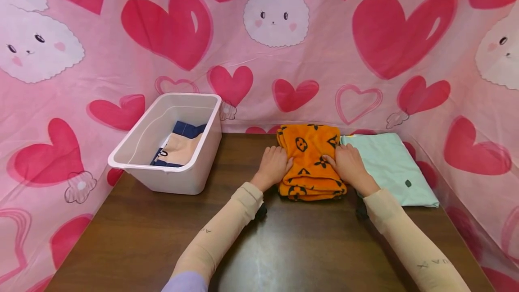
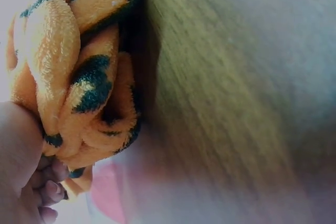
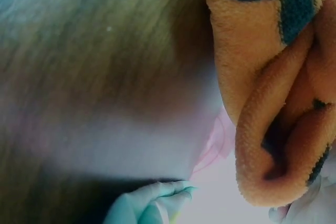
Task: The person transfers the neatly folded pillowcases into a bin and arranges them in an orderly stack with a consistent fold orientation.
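A folded orange fleece cloth (image 1: 310, 157) with black flower motifs lies on the brown table, its layers stacked in thick folds toward the near side. My left hand (image 1: 274, 165) grips its left edge, thumb on top and fingers curled at the side. On the opposite edge my right hand (image 1: 349, 165) holds the cloth the same way, thumb pointing inward. The left wrist view shows the rolled layers of the fleece (image 2: 58, 66) beside curled fingertips (image 2: 53, 188). In the right wrist view a looped fold (image 3: 262, 129) hides most of the right hand.
Right of the fleece lies a flat, folded mint-green cloth (image 1: 389, 166) with a small dark mark, close by the right hand. A white plastic bin (image 1: 202, 172) stands at the back left, holding a folded navy and peach cloth (image 1: 182, 145). Pink heart-patterned fabric (image 1: 324, 71) hangs behind the table (image 1: 284, 247).
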### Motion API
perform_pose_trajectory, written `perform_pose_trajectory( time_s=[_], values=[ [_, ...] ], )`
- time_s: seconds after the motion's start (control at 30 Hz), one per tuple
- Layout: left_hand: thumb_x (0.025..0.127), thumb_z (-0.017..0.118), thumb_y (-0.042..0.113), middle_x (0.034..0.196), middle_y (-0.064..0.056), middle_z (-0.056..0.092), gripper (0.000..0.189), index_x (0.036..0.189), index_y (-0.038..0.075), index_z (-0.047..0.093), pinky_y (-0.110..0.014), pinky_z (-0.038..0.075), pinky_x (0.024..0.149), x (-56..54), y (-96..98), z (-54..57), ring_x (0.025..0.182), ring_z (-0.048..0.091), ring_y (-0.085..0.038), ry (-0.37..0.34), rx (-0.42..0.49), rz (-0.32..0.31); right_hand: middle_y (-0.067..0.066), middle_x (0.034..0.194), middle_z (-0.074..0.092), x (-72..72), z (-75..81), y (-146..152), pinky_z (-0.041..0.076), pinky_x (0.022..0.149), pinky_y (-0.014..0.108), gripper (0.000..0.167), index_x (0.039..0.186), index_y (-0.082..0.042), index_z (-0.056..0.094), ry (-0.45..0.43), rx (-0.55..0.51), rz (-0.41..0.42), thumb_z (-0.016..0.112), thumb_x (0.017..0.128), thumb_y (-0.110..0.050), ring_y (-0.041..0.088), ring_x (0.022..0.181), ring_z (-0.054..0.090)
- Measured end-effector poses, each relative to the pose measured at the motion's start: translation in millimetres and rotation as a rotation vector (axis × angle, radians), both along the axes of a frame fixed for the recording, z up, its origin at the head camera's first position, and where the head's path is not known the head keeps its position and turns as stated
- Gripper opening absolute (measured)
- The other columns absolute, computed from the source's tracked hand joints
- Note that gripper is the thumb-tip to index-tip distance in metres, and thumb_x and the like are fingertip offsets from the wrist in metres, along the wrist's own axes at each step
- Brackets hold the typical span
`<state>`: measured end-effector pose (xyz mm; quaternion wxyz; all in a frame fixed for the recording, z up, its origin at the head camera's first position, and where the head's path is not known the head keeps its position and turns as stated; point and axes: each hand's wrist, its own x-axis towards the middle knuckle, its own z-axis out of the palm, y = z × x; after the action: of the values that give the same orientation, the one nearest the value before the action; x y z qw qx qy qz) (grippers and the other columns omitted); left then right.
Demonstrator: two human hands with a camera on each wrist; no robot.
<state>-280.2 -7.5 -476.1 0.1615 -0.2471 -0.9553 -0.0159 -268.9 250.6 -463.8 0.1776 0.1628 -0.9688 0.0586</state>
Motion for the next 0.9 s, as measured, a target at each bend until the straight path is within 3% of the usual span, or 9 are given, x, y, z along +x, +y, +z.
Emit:
perform_pose_trajectory(
  time_s=[0.57, 0.9],
  values=[
    [0.106, 0.048, 0.040, 0.086, -0.007, 0.065, 0.042, 0.092, 0.005, 0.067, -0.036, 0.044, 0.077, 0.5, -1.8, 8.1, 0.084, 0.060, -0.026, 0.059, 0.064, 0.027, 0.016, 0.067, 0.052, 0.7, 7.8, -4.6, 0.042, 0.062, 0.049, 0.046, 0.078, 0.005, 0.059, 0.021, -0.024, -0.054, 0.063, 0.100, -0.034, 0.038, 0.068, 0.047],
    [0.105, 0.049, 0.041, 0.085, -0.007, 0.064, 0.042, 0.090, 0.005, 0.066, -0.036, 0.044, 0.078, 1.2, -6.8, 9.1, 0.084, 0.059, -0.026, 0.055, 0.086, 0.049, 0.017, 0.066, 0.050, 4.8, 8.2, -9.8, 0.040, 0.063, 0.048, 0.047, 0.075, 0.004, 0.056, 0.039, -0.042, -0.070, 0.063, 0.100, -0.035, 0.038, 0.067, 0.046]
  ],
)
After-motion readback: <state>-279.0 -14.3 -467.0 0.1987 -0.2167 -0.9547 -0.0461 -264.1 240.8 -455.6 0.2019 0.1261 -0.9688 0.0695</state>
